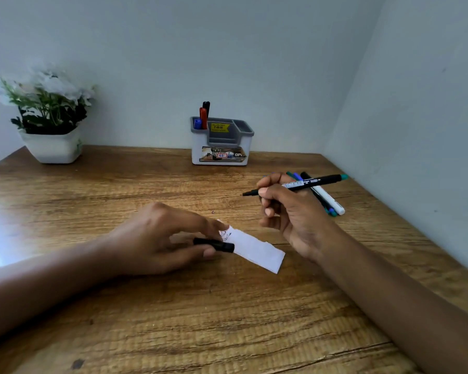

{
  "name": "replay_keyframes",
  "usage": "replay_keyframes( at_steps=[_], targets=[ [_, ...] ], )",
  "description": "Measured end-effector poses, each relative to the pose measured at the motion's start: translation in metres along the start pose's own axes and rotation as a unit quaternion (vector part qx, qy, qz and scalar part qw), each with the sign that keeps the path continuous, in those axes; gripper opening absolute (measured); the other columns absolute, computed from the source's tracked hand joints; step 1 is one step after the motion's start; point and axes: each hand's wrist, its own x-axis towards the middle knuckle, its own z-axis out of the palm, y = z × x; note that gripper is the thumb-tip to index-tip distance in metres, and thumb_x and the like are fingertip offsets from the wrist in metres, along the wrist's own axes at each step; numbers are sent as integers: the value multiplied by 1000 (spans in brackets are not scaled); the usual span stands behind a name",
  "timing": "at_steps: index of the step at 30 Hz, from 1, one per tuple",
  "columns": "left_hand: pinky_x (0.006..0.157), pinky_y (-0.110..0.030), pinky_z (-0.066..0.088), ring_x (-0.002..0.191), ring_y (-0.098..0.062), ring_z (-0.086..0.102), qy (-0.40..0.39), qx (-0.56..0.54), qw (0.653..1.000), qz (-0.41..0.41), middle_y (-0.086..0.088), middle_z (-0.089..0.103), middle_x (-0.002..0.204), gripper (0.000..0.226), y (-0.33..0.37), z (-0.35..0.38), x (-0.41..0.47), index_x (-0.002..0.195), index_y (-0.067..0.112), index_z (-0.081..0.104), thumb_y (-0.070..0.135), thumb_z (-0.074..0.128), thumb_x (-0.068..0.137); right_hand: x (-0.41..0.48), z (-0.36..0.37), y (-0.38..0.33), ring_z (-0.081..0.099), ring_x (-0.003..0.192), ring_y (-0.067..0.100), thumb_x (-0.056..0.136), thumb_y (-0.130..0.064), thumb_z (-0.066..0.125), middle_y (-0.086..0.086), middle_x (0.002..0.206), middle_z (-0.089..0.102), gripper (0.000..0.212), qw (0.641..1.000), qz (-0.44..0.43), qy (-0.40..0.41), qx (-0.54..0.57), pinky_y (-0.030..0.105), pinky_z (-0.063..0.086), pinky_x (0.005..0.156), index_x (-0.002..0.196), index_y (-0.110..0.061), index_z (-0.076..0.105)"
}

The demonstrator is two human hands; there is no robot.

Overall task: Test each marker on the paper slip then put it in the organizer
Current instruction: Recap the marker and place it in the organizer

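My right hand (289, 209) grips an uncapped black marker (308, 183) with a teal end, its tip pointing left above the desk. My left hand (160, 238) holds the marker's black cap (214, 244) between thumb and fingers, and its fingertips press the left end of the white paper slip (254, 249). The slip lies flat with scribbles at its left end. A white and grey organizer (222, 141) stands at the back against the wall, with a black, a red and a blue marker upright in its left compartment.
Several more markers (327, 201) lie in a loose pile on the wooden desk (173, 319) behind my right hand. A white pot of flowers (49, 122) stands at the back left. Walls close the desk at the back and right.
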Motion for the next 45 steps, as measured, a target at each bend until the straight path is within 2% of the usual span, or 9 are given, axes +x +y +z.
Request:
replay_keyframes(
  at_steps=[5,8,11,17,22,31,38,42,45],
  targets=[
    [79,-19,55,94,2,68,91,-98,981,-141,23,71,104,20,-6,-2,2,100,40,71,48,65,83,-7,1,-6,58,58,11,89,-2,52,4,66,60,18,994,-80,-72,-36,26,52,48,85,-9,68],
    [74,-38,57,80,-15,71,124,-128,966,-188,9,75,88,23,-8,-2,4,97,33,72,50,70,80,-8,2,-4,62,62,14,84,-16,52,7,71,66,21,991,-85,-104,-27,28,54,50,85,-11,73],
    [74,-30,58,79,-11,73,137,-176,956,-190,5,76,85,22,-6,-3,6,97,22,71,38,68,80,-9,3,-2,64,63,15,92,-12,52,9,73,67,21,988,-96,-104,-53,28,54,51,86,-12,72],
    [68,-23,58,75,-11,72,121,-184,958,-183,7,75,88,40,-3,-5,7,100,26,69,59,62,78,-11,7,-3,65,64,19,86,-16,57,12,76,70,3,989,-87,-108,-47,29,55,50,84,-15,58],
    [64,-20,55,68,-12,70,140,-224,943,-203,0,74,83,19,3,-2,13,95,21,71,26,62,79,-14,13,-2,58,52,14,84,-18,63,5,70,70,11,980,-99,-126,-120,28,51,45,90,-10,57],
    [65,-25,55,63,-12,69,164,-238,928,-232,-1,75,78,21,21,-9,28,91,18,73,27,65,74,-16,20,-1,47,42,10,75,-26,66,2,60,64,30,986,-112,-83,-87,19,32,36,93,-4,58],
    [74,-43,56,79,-19,71,222,-184,936,-203,5,76,86,30,26,-12,39,96,34,74,44,70,69,-13,13,-19,51,50,8,70,-28,67,-1,67,66,20,982,-148,-66,-96,20,38,39,88,-19,65],
    [92,-29,52,111,-7,62,269,-237,895,-263,8,67,119,60,-2,-16,55,122,31,62,46,71,64,8,1,-43,60,72,9,77,-32,59,-8,73,65,10,981,-189,-16,-48,24,52,53,82,-24,64],
    [98,-33,43,127,-14,48,310,-223,856,-349,6,47,143,71,-46,-13,76,140,30,44,36,73,76,44,-6,-75,67,78,12,95,-31,45,-4,83,68,14,962,-213,-19,-167,28,56,61,85,-25,51]
  ],
)
